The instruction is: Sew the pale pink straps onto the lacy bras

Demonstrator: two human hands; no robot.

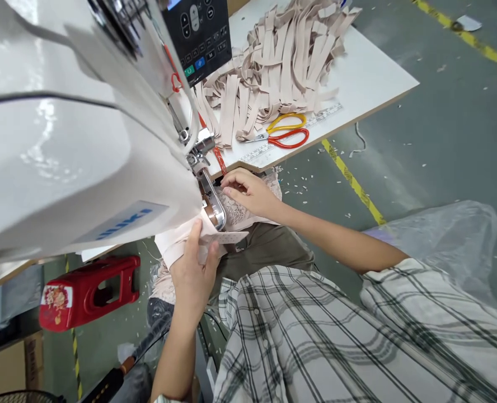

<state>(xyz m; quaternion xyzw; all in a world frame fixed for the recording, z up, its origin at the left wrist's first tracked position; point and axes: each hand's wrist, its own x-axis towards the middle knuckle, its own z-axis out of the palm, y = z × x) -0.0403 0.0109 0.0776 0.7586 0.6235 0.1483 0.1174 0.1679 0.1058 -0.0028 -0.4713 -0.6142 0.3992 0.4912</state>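
Observation:
A white sewing machine (64, 145) fills the left of the head view. Pale pink lace fabric (235, 215) lies under its presser foot (209, 190). My left hand (193, 268) pinches the near edge of the fabric just in front of the machine's arm. My right hand (248, 190) lies flat on the lace to the right of the needle, fingers pressing it down. Part of the fabric hangs off the table edge over my lap.
A heap of beige elastic strips (277, 61) covers the white table (378, 78). Scissors with yellow and red handles (286, 131) lie by a ruler at the table's edge. A red plastic stool (89, 291) and a clear plastic bag (450, 235) stand on the floor.

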